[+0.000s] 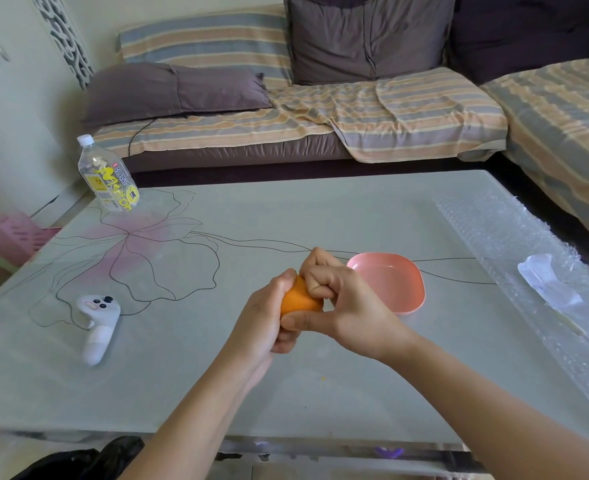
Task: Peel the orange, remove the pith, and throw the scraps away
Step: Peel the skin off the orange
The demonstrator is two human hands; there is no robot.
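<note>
An orange (298, 299) with its peel on is held above the middle of the glass table (286, 375). My left hand (263, 320) cups it from the left and below. My right hand (334, 303) presses on it from the right, its curled fingers digging into the top and its thumb under the fruit. Most of the orange is hidden by the two hands. A pink plate (393, 280) with nothing on it lies just right of my hands.
A white controller (97, 323) lies at the table's left. A water bottle (109, 176) stands at the far left corner. Bubble wrap (535, 271) with a clear packet (549, 282) covers the right side. A black bag (85, 459) sits below the near edge. A sofa runs behind.
</note>
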